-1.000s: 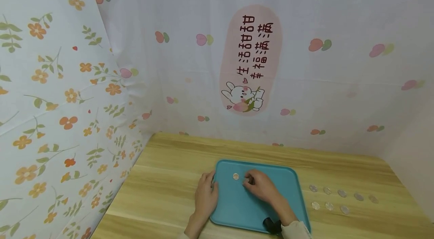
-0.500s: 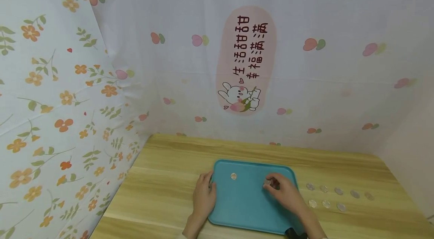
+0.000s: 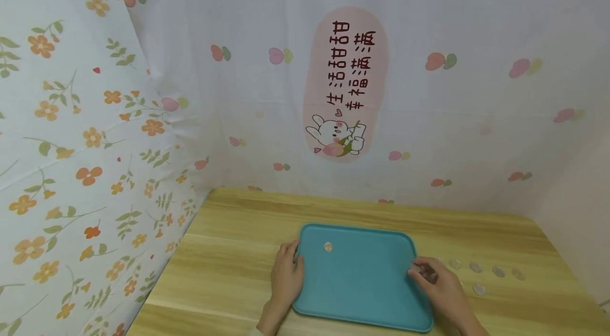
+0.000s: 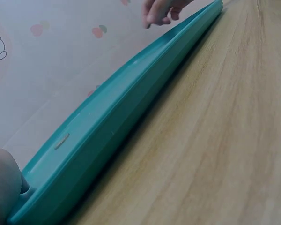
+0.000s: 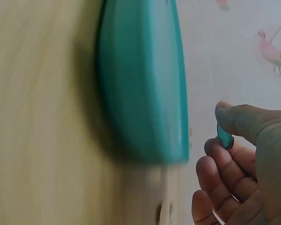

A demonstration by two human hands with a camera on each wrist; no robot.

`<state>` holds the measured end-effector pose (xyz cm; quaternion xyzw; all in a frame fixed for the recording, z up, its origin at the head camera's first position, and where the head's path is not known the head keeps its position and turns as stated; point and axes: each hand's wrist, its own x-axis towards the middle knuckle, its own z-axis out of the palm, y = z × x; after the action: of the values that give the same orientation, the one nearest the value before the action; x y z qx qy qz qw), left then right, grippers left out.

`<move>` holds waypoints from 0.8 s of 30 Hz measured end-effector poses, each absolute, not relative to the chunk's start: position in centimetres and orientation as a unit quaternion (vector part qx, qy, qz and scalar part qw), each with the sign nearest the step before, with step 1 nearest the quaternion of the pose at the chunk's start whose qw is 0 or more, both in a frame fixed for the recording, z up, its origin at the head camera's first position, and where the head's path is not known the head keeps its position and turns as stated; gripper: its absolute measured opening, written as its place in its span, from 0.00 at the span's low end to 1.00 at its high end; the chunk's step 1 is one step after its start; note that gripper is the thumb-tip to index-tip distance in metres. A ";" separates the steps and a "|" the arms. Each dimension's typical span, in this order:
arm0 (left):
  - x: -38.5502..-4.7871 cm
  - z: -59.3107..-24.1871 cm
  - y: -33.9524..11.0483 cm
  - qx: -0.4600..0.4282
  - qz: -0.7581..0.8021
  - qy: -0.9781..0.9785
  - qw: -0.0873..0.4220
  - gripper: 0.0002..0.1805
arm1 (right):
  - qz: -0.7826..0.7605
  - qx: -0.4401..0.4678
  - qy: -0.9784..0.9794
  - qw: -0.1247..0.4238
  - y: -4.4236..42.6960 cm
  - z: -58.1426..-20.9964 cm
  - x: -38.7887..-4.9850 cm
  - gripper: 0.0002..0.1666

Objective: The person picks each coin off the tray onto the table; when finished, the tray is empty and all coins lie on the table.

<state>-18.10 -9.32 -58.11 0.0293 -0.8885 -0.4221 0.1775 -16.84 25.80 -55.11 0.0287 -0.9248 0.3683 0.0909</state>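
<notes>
A teal tray (image 3: pixel 357 283) lies on the wooden table, with one coin (image 3: pixel 328 246) near its far left corner. My left hand (image 3: pixel 287 275) grips the tray's left rim; part of that hand shows at the tray's end in the left wrist view. Over the tray's right rim, my right hand (image 3: pixel 440 285) holds a coin (image 5: pixel 225 137) between thumb and fingertips, raised above the surface. Seen from the left wrist, the right hand (image 4: pixel 161 10) is up past the tray's far end.
To the right of the tray, several loose coins (image 3: pixel 498 271) lie in two rows on the table (image 3: pixel 229 251); the right hand partly covers the nearest ones. A floral cloth (image 3: pixel 229 87) hangs behind the table's back edge and along the left side.
My right hand has moved right with the coin, from the tray's middle to its right rim. The left hand stays at the left rim. The view shifted slightly.
</notes>
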 end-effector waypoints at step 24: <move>-18.5 -58.5 -9.4 0.030 -0.421 -0.888 0.180 0.21 | 0.214 -0.023 -0.977 0.006 44.7 -56.5 -15.1 0.28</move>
<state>-18.54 -9.40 -58.50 0.0304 -0.8884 -0.4211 0.1801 -15.12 44.73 -56.54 -0.0228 -0.9765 0.2142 0.0063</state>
